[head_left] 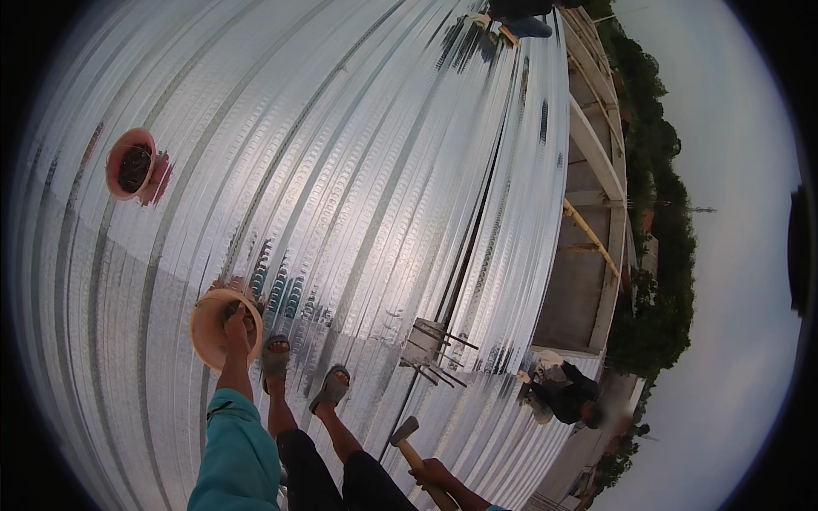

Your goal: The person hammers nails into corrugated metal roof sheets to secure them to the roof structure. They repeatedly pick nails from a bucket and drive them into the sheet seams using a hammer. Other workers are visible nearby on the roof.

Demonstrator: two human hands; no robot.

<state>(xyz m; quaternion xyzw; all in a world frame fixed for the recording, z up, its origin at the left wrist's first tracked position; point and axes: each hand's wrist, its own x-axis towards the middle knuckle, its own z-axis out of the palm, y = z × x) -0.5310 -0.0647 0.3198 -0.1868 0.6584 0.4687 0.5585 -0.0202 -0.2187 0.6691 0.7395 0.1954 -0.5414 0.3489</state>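
My left hand [236,328] reaches down into an orange bucket [203,330] standing on the ribbed metal sheeting by my feet. Small dark pieces lie inside it, too small to name. The fingers are partly lost among them, so I cannot tell whether they grip anything. At the lower right, my right hand [433,473] is wrapped round the wooden handle of a hammer [409,436]. Its grey metal head points up and left, above the sheeting.
A pink bucket [143,139] of dark pieces stands at far left. Thin rods cross a grey block [423,342] right of my sandalled feet [331,388]. One person [567,396] crouches at right by the sheeting's edge, another [520,17] at the far end. Beams [596,149] and a drop lie beyond.
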